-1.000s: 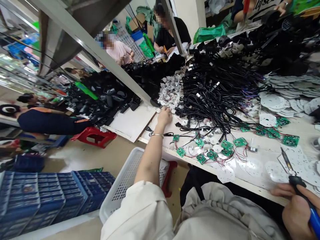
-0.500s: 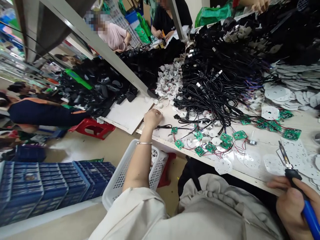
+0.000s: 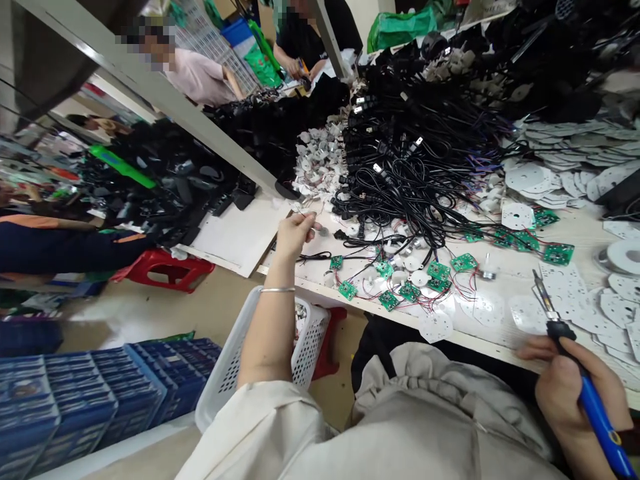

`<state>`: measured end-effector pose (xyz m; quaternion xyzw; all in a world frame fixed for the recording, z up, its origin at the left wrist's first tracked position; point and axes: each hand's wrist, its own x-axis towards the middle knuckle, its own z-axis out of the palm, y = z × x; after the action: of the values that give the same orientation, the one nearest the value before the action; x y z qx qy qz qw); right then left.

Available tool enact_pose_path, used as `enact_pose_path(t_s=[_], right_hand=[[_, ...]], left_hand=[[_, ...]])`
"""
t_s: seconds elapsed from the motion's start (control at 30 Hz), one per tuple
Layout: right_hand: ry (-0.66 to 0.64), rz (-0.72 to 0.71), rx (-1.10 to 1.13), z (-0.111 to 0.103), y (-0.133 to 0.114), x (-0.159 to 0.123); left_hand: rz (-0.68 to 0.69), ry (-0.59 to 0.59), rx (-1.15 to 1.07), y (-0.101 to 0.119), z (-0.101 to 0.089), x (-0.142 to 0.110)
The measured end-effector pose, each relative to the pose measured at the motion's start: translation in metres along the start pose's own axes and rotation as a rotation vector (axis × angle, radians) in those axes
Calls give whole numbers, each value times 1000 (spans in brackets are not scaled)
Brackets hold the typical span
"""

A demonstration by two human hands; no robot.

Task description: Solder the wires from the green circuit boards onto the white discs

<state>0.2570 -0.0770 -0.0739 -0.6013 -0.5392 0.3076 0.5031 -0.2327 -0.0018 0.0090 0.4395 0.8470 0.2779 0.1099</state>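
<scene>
My right hand [image 3: 567, 383] is wrapped round the blue handle of a soldering iron [image 3: 597, 413], its metal tip pointing up and away over the bench edge. White perforated discs lie beside that tip. Stretched forward over the bench, my left hand [image 3: 297, 235] has its fingers pinched together; what they hold, if anything, is too small to make out. Beyond those fingers is a heap of small white parts [image 3: 320, 157]. Right of the hand lie black power cords [image 3: 400, 193] with plugs, and green circuit boards [image 3: 410, 291] with thin red wires.
A white perforated basket [image 3: 225, 373] stands below the bench edge, under my left arm. A slanted metal post [image 3: 210, 143] rises on the left. Blue crates [image 3: 90, 393] and a red stool [image 3: 167, 270] are on the floor. Other people sit across the bench.
My left hand has lifted slightly from the bench surface, its fingers pinched. The view has shifted a little to the right. My right hand still grips the soldering iron.
</scene>
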Motion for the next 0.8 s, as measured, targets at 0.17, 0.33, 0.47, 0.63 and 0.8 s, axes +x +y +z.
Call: enact_pose_path(t_s=[0.17, 0.33, 0.47, 0.63, 0.8], right_hand=[[85, -133, 122, 10, 4, -1], [55, -390, 62, 16, -18, 16], [-81, -523, -4, 14, -42, 38], [-144, -556, -15, 11, -54, 47], [-172, -591, 5, 11, -50, 42]], left_hand=[[312, -191, -381, 80, 11, -59], [757, -552, -210, 164, 54, -130], [1068, -724, -93, 195, 84, -158], [1255, -689, 6, 201, 95, -169], [1192, -587, -221, 190, 99, -189]])
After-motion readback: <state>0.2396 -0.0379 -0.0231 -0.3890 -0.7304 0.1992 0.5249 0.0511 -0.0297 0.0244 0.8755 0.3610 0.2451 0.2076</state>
